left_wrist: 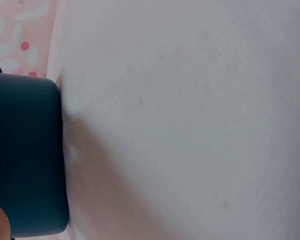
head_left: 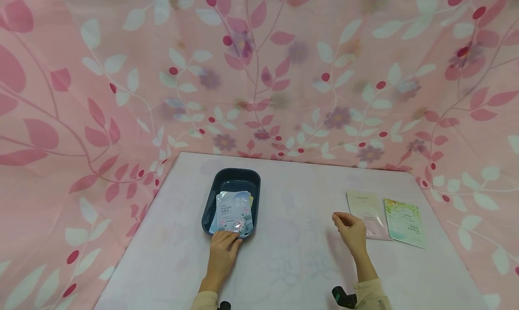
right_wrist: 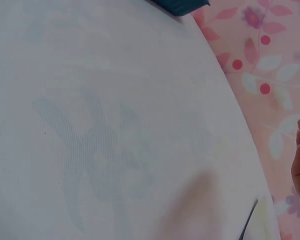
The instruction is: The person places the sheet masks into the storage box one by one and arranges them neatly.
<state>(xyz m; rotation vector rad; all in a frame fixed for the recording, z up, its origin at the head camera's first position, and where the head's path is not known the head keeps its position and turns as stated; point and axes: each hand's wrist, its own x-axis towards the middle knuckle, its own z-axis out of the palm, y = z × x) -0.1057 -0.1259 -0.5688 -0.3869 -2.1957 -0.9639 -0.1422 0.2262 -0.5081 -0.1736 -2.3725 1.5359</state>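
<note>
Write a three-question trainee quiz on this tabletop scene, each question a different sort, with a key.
1. True or false: the left hand rests at the near end of the dark tray.
2. How many sachets lie flat on the table beside the right hand?
3. The right hand holds: A) a sachet B) nothing C) the tray.

Key: 1 true; 2 two, a beige sachet and a green sachet; 3 B.
</note>
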